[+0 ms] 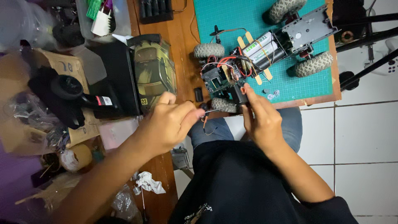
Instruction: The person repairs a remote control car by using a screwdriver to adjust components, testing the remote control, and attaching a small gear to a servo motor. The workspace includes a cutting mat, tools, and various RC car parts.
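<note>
Hands at work over the near edge of the wooden counter (182, 45). Left hand (168, 124) curled shut, thumb and fingers pinched on the black grip of a thin steel screwdriver (217, 109), shaft lying level and pointing right. Right hand (261, 120) closed on the small black boxy part (239, 94) at the near end of the stripped model-truck chassis (265, 49), index finger stretched up along it. Screwdriver tip right at that part; contact too small to tell.

Chassis lying on a green gridded cutting mat (306, 83), near end overhanging the counter edge above the lap. Knobbly grey rubber tyres (314, 64) at the corners, a flat grey metal plate (309, 27) at the far end, red and black wires (224, 62) tangled over a dark circuit board. Bundle of white-and-green cylindrical batteries (261, 49) in the middle, strapped with a rubber band onto pale wooden sticks (244, 41).

Just left of the mat, a glossy camouflage-green plastic car body shell (154, 70), small yellow square sticker low on its flank. Beside that, a black pistol-shaped radio controller (74, 97) with a foam wheel and a white-and-red rectangular label on the handle, resting on brown cardboard (68, 66) printed with dark marks. Lower left, a roll of tan tape (76, 157) and a crumpled white tissue (149, 182). White floor tiles (365, 137) to the right.
</note>
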